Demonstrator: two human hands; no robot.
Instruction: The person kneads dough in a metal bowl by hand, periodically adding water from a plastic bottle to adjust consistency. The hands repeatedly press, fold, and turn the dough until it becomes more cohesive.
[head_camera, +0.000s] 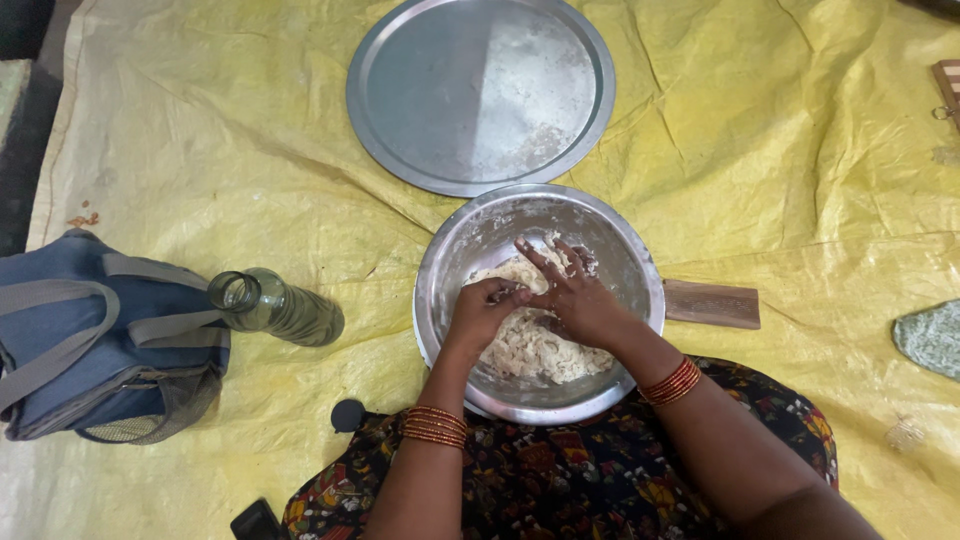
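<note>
Low centre of the frame: steel mixing bowl (440, 290) on a yellow plastic sheet (780, 180) spread over the floor, holding a shaggy, pale mass of dough (535, 350) with flour dusting the inner walls. Both hands are inside the bowl. Left hand (482, 308) is curled into a loose fist, knuckles pressed down into the dough, nothing gripped that can be seen. Right hand (572, 290) lies just beside it, touching, fingers spread flat and partly open over the dough, bits of dough stuck to the fingertips. Red and gold bangles on both wrists. Upper centre: large round steel plate (480, 90), floured in patches, just above the bowl's rim. Right of the bowl, a wooden board (712, 303) pokes out from behind it. Left of the bowl lies a clear greenish bottle (278, 306) on its side, uncapped, its mouth toward a blue-grey bag (100, 335) at the left edge.
</note>
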